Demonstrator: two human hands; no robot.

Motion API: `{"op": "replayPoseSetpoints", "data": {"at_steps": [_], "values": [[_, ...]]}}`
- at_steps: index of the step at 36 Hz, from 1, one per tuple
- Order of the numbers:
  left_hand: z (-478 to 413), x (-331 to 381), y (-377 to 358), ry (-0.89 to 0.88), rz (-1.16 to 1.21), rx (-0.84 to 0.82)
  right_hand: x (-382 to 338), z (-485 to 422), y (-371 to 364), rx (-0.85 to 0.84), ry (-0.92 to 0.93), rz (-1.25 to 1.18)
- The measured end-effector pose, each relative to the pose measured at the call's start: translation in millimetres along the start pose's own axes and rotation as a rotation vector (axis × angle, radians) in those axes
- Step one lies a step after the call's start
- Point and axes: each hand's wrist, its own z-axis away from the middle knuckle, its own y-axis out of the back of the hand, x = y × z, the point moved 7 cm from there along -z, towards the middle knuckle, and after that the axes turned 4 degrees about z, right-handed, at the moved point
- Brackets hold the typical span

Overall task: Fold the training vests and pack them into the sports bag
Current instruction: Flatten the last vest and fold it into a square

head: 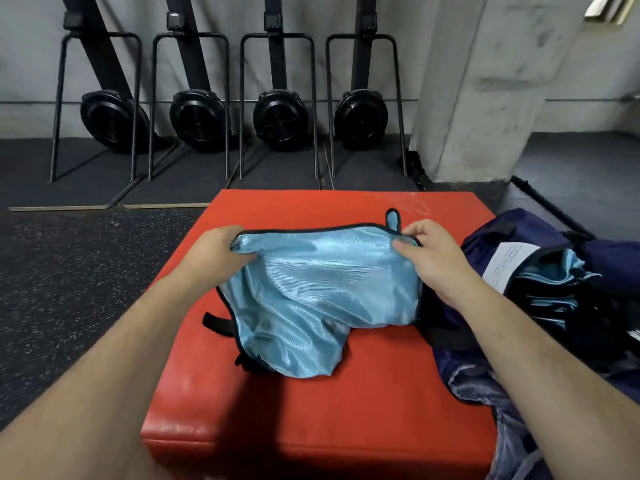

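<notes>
Mid-fold, holding the shiny light-blue, black-trimmed training vest (pixel 322 292) draped on the red padded block (pixel 311 410), with fingers of left hand (pixel 211 252) and right hand (pixel 427 252) curled round its far corners; next, probably folding it flat, then tucking it into the open navy sports bag (pixel 519 237) alongside.

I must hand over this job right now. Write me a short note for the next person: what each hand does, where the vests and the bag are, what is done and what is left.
Left hand: grips the vest at its top left corner.
Right hand: pinches its top right corner.
Vest: top edge lifted, lower part rumpled on the red pad; not neatly folded yet.
Bag: open, right of the pad.
Done: folded vests are stacked inside it.
Left: fold this vest and pack it. A blue-grey cloth lies beside the bag; I cannot tell if it is a vest.
</notes>
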Motion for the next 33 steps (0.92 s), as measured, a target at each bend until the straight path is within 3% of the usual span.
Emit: {"op": "replayPoseSetpoints", "data": {"at_steps": [7,14,17,22,25,27,30,33], "values": [[2.9,7.5,-5.9,-0.085,0.037,-0.06,4.3,9.7,-2.6,-0.125,-0.046,0.015],[10.1,10.1,-23.4,-0.06,0.151,-0.255,-3.2,13.5,8.4,0.012,0.038,0.048],[10.8,15.2,-21.2,-0.091,0.177,-0.209,1.0,12.5,16.1,0.071,0.04,0.196],[15.1,33.8,-21.4,-0.233,0.138,-0.174,13.1,14.8,22.1,0.136,-0.082,0.66],[23.8,53.5,-28.6,-0.328,0.127,-0.196,-9.6,21.9,10.0,0.206,0.124,0.855],[30.0,68.5,-32.8,-0.393,0.116,-0.198,-26.2,26.9,-15.4,0.042,0.305,0.707],[38.7,89.2,-36.5,-0.52,0.098,-0.19,-33.4,39.8,-67.6,-0.348,0.403,0.516],[43.7,99.1,-34.6,-0.587,0.102,-0.173,-30.9,45.7,-93.1,-0.44,0.392,0.454]]}}
